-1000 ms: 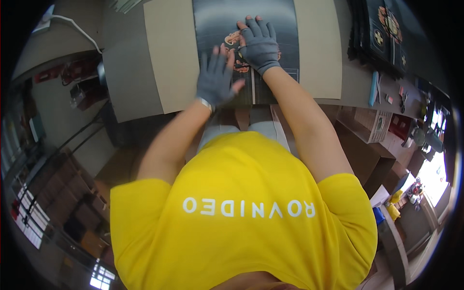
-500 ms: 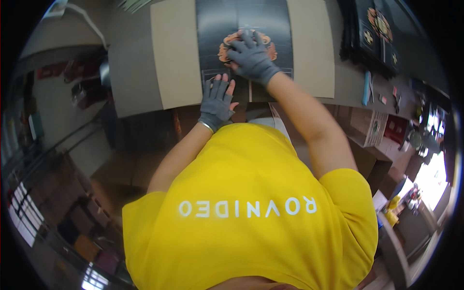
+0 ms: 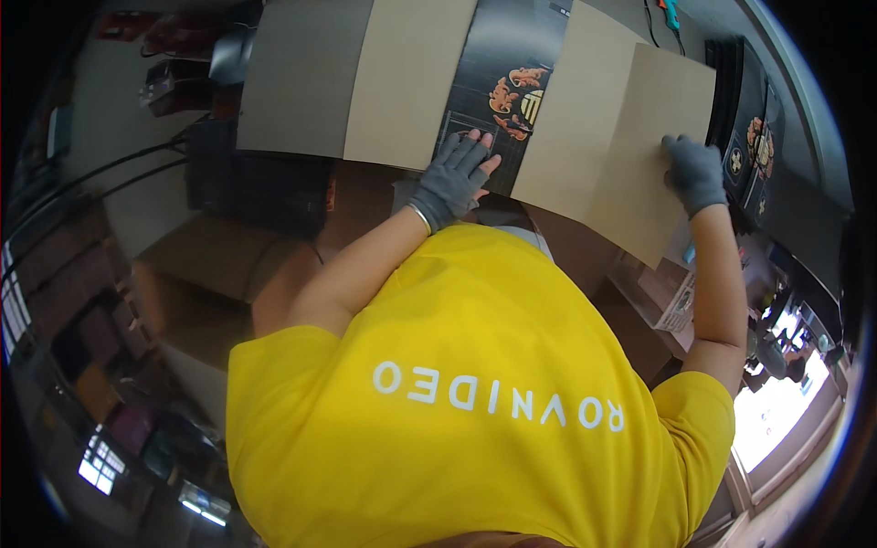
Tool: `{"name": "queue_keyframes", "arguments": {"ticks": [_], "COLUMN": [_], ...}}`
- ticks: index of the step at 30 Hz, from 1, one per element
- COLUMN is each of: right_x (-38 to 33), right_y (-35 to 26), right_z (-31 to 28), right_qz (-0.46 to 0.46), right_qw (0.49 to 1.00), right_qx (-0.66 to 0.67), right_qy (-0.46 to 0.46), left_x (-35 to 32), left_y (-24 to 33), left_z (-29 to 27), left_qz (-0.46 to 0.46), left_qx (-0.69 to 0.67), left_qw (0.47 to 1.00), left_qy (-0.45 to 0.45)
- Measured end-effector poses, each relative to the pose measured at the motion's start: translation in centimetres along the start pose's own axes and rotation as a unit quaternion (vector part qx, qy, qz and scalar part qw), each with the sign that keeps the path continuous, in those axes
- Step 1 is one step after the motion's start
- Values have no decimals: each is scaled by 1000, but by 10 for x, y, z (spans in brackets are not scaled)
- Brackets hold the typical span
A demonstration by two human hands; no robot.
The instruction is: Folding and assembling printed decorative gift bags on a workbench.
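My left hand, in a grey fingerless glove, lies flat with spread fingers on the near end of a black printed panel. Orange artwork and part of a round emblem show on this panel. Its right part is hidden behind tan cardboard. At the right, my gloved right hand has bent fingers closed at the right edge of another tan cardboard panel, which a crease line divides from the first. Left of the black strip lies one more tan panel.
Black printed pieces are stacked beyond my right hand. A teal tool with a cord lies at the far right. An open cardboard box stands on the lower left, and a grey table surface extends at the left.
My right hand has left the orange artwork and moved right to the cardboard's edge. Tan cardboard now covers the artwork's right part. My left hand still rests on the black panel; the view has turned.
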State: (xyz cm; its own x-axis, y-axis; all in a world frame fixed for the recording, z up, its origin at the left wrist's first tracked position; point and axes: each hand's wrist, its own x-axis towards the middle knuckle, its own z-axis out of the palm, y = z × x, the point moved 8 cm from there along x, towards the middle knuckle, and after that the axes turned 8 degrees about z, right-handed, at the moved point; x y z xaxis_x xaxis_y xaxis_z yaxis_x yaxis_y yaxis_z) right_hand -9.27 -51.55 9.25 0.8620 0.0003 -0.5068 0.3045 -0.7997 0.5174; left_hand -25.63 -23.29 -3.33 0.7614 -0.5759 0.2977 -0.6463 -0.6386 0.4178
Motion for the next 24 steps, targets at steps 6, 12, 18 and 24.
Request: {"name": "queue_keyframes", "arguments": {"ticks": [6,12,18,24], "right_x": [28,52,66,20], "right_y": [-124,-157,-152,-115], "right_z": [49,27,36,7], "right_qz": [-45,85,71,-48], "right_qw": [702,788,783,708], "right_qx": [703,597,617,702], "right_qy": [-106,123,32,66], "left_x": [5,2,3,12], "left_y": [-4,4,16,7], "left_z": [-7,2,10,-8], "left_qz": [-1,3,110,76], "left_qx": [-23,13,24,-101], "left_qw": [1000,1000,990,990], "left_qy": [18,-16,-79,-54]}}
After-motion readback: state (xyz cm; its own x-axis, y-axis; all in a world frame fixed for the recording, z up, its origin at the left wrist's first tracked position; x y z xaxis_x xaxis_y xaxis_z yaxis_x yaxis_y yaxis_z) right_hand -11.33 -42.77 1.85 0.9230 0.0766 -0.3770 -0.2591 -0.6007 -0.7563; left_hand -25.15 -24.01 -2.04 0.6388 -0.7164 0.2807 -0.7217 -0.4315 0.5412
